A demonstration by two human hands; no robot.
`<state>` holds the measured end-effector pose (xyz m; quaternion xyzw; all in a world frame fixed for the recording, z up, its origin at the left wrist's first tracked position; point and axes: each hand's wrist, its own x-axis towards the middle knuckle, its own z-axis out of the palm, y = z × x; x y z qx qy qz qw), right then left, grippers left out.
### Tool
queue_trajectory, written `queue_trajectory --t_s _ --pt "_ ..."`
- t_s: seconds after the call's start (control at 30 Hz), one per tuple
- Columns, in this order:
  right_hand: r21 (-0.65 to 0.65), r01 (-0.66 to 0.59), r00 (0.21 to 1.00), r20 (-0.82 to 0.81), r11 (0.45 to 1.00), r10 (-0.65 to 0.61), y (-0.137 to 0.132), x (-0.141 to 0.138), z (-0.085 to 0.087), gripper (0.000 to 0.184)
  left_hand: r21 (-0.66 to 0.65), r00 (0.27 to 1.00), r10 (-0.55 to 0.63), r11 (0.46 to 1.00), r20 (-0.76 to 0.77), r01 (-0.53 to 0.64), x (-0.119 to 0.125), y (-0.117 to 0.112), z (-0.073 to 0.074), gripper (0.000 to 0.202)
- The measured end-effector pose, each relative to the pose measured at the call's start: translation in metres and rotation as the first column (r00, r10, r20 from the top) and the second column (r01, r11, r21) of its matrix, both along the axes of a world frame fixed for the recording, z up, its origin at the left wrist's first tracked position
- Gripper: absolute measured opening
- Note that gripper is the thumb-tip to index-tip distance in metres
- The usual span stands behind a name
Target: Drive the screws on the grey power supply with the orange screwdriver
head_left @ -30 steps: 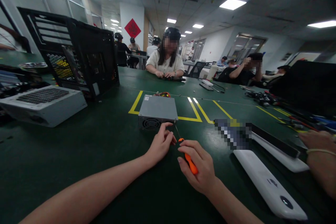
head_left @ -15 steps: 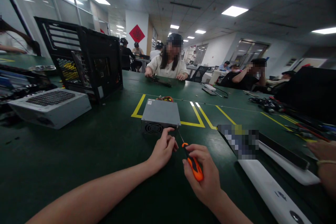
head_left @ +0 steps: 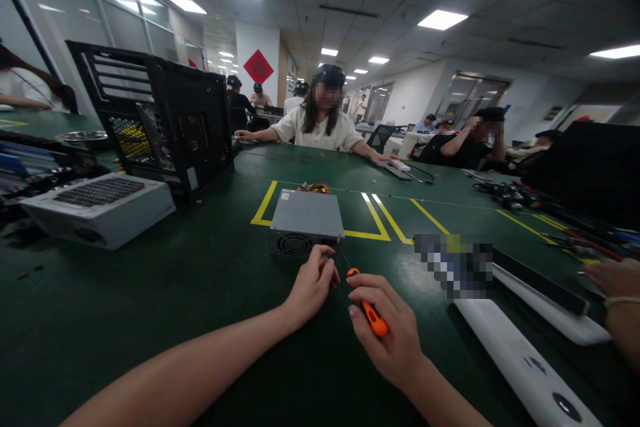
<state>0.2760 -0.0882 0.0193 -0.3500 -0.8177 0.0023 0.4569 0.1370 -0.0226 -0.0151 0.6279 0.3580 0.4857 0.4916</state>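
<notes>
A grey power supply unit (head_left: 306,219) lies on the green table (head_left: 150,307) inside a yellow marked box, its fan grille facing me. My right hand (head_left: 387,330) is wrapped round an orange-handled screwdriver (head_left: 369,310), whose thin shaft points at the unit's near right corner. My left hand (head_left: 313,283) rests on the table just in front of that corner, fingers curled and pinched together near the screwdriver tip. What, if anything, the fingers pinch is too small to see.
A black computer case (head_left: 160,123) and a second grey power supply (head_left: 100,208) stand at the left. White flat devices (head_left: 520,360) lie at the right, beside another person's hand (head_left: 617,280). A person in white sits across the table; cables and tools lie at the far right.
My hands have hardly moved; the right hand shifted its hold on the screwdriver slightly. The person opposite has spread both arms out across the table.
</notes>
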Motion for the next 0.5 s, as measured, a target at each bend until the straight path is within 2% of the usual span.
queue_trajectory --t_s 0.2,0.37,0.5 --pt "-0.001 0.088 0.994 -0.066 0.996 -0.088 0.0008 0.0008 -0.0057 0.020 0.007 1.000 0.022 1.000 -0.013 -0.022 0.0010 0.0025 -0.0007 0.022" --pt "0.002 0.050 0.995 0.089 0.999 -0.050 -0.0009 -0.0033 0.0008 0.008 0.021 0.999 0.032 0.999 -0.012 -0.032 0.0018 0.0033 -0.0023 0.021" --pt "0.007 0.037 0.994 0.101 0.999 -0.037 -0.0009 -0.0052 0.0017 0.011 0.031 0.999 0.035 0.999 -0.011 -0.034 0.0015 0.0022 -0.0031 0.020"
